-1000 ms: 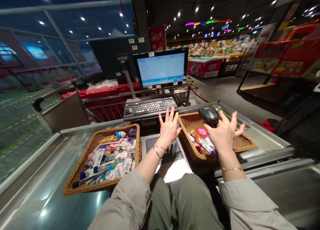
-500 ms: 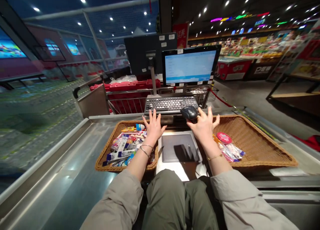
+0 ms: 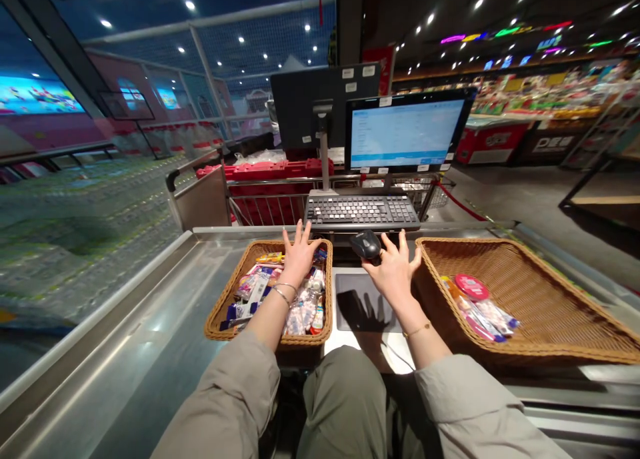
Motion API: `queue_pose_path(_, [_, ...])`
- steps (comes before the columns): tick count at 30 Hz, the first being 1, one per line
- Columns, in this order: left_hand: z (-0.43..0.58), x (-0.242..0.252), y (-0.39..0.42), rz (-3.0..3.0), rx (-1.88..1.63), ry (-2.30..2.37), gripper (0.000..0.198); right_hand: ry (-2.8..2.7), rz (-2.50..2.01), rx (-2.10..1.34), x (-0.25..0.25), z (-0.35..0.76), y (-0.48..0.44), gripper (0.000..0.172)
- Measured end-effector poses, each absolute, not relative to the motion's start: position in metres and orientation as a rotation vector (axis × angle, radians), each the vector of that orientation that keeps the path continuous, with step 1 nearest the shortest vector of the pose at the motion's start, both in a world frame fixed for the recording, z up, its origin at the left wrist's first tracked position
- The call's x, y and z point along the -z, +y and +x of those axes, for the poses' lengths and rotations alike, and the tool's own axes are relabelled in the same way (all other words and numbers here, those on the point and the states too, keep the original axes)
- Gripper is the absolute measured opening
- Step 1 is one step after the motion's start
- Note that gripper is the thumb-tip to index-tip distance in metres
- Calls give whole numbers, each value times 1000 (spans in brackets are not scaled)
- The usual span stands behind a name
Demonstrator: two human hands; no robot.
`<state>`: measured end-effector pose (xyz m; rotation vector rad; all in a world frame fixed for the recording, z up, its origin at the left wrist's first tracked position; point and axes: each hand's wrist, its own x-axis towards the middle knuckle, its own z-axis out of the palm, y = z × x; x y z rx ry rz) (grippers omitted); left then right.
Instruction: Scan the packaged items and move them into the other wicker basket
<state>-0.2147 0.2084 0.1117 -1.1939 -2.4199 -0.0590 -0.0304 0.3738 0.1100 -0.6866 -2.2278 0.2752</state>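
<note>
My left hand, fingers spread, reaches over the left wicker basket. It holds nothing, and its fingertips are near the basket's far rim. The basket contains wrapped sweets and other small packets, partly hidden by my forearm. My right hand has the black computer mouse between thumb and index finger, while its other fingers are spread. The mouse appears raised in front of the keyboard. Below it is a grey mouse pad, shadowed by the hand.
The right wicker basket holds a round pink-lidded tub and several packets. A lit monitor stands behind the keyboard, beside a second screen's dark back. Metal counter extends left; a shopping cart stands beyond.
The mouse and my right hand have moved left and nearer to me relative to the keyboard. My left hand has shifted left over its basket. The view has turned slightly left.
</note>
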Motion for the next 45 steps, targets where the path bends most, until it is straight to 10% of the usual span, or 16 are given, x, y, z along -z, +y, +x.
queue_pose_path(7, [-220, -108, 234, -1379, -48, -2301, 25, -2205, -681, -283, -101, -32, 375, 19])
queue_pose_path(45, [-203, -138, 200, -849, 494, -2457, 19, -2172, -633, -269, -121, -13, 362, 20])
